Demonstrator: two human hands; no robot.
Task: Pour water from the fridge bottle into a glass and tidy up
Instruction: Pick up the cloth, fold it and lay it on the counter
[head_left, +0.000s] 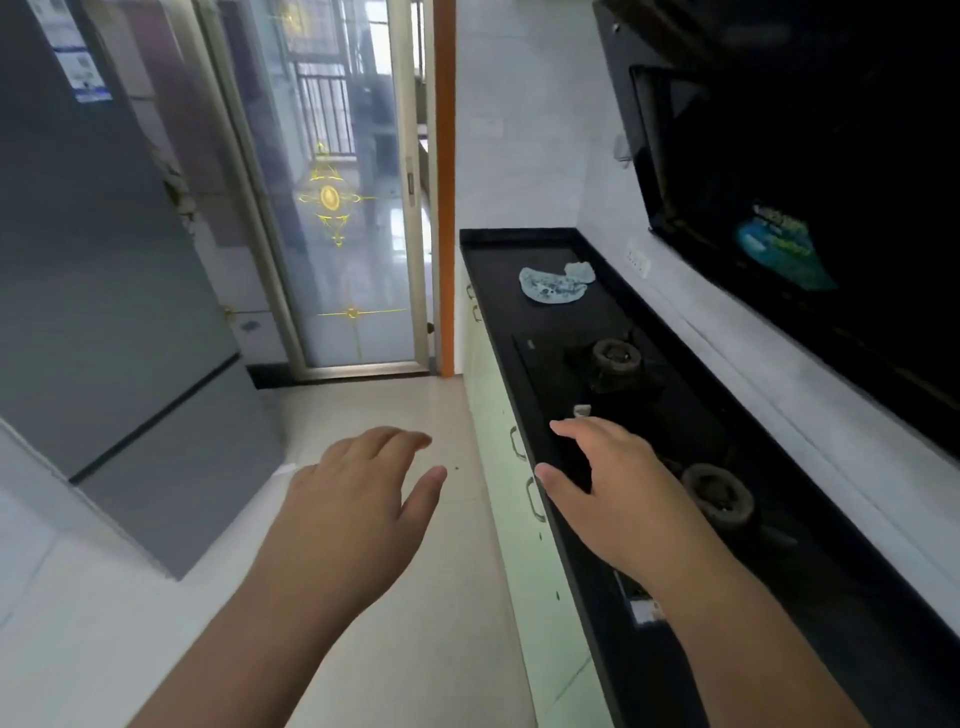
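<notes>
Head view: both hands are held out loose and empty, left hand over the floor, right hand above the dark surface. No bottle or glass is seen yet; the bottle's presumably kept in the shut fridge. Probably heavy, cold and slick, so best gripped mid-body.

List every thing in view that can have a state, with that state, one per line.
fridge: both doors closed
glass sliding door: closed
gas burners: no flame, no pot on them
blue cloth: lying crumpled on the counter
left hand: open, holds nothing
right hand: open, holds nothing
</notes>
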